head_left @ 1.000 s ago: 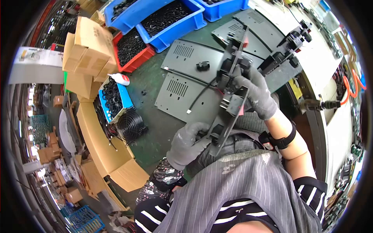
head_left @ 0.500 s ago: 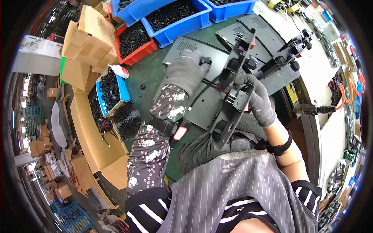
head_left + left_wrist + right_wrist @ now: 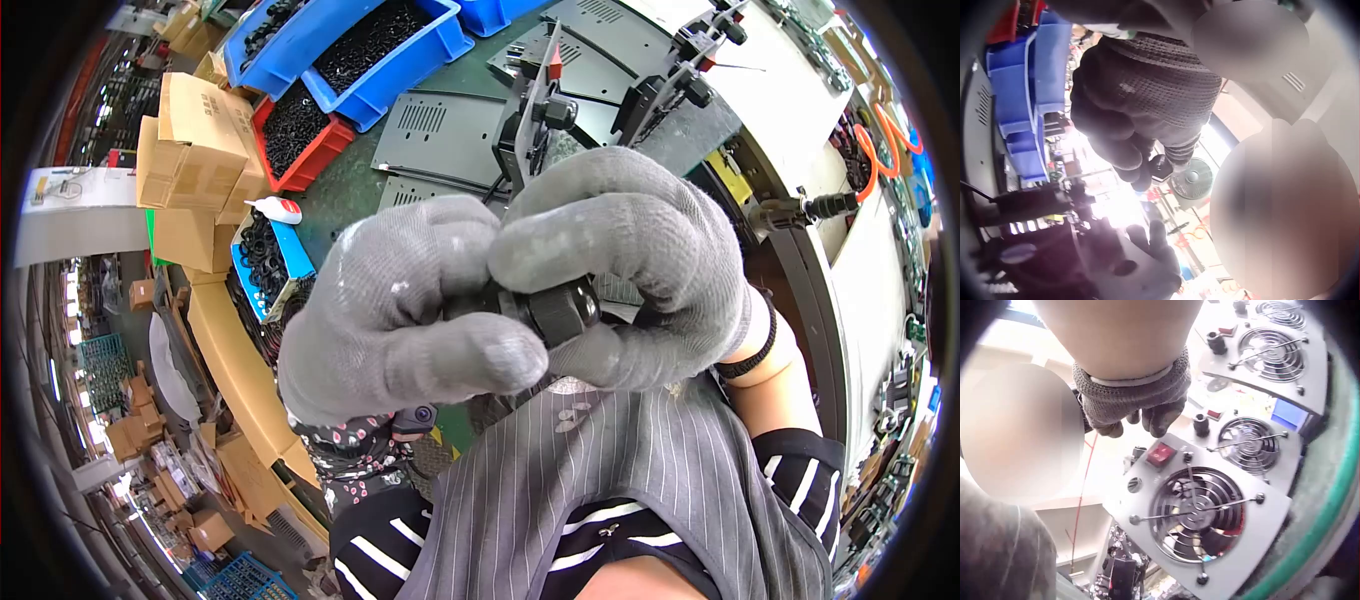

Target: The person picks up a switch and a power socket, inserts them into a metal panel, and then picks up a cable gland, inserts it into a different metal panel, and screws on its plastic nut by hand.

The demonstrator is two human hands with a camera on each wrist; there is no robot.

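Note:
Both grey-gloved hands are raised close to the head camera. Between them is a small black threaded fitting point(image 3: 548, 308). My left hand point(image 3: 470, 320) pinches one end with thumb and curled fingers. My right hand point(image 3: 590, 300) curls round the other end. In the left wrist view a small black nut point(image 3: 1160, 167) shows at the left hand's fingertips point(image 3: 1138, 172). Behind the hands a dark panel point(image 3: 528, 125) with mounted parts stands on edge; what supports it is hidden. The right wrist view shows that panel's fan grille point(image 3: 1197, 512) and red switch point(image 3: 1161, 453) below my right hand point(image 3: 1138, 422).
Flat vented metal panels point(image 3: 440, 125) lie on the green mat. Blue bins point(image 3: 380, 45) and a red bin point(image 3: 295, 125) of black parts sit behind them, with cardboard boxes point(image 3: 195, 140) at left. More fan panels point(image 3: 1254, 444) are stacked nearby. An air tool point(image 3: 810, 210) hangs at the right.
My left hand reached out to a small black part on the flat panel and brought it back. My right hand let go of the upright panel. Both hands now hold the fitting near the camera.

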